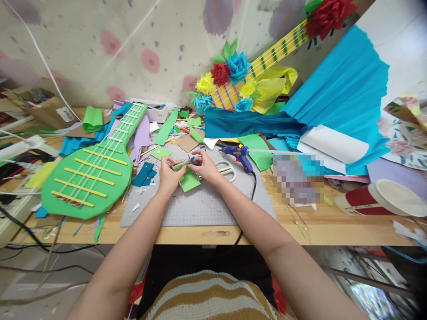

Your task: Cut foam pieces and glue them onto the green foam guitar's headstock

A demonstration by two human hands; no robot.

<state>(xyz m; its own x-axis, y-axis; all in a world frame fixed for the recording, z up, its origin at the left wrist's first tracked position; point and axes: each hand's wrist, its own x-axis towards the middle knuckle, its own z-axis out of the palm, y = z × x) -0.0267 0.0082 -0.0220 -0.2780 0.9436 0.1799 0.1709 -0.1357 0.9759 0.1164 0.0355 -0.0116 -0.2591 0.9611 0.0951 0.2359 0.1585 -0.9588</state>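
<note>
My left hand [169, 174] pinches a small folded piece of green sheet [189, 181] by its upper left edge, thumb on top. My right hand [206, 167] is closed at the same piece's upper right corner, thumb and finger together. A tiny bit of blue shows at its fingertips, too small to make out. Both hands are over a grey cutting mat [213, 209]. White-handled scissors [230, 171] lie partly hidden beside my right hand. To their right rests a blue glue gun [238, 154] with its black cable. Blue scraps [144, 174] lie left of my left hand.
A green lute-like paper model [90, 191] lies on the left. Behind stands a yellow model neck [278, 51] with paper flowers [220, 74]. Blue crepe paper [347, 89] spreads at right, near a tipped red-and-white paper cup [376, 198]. Green and purple offcuts [142, 135] litter the wooden table [300, 231].
</note>
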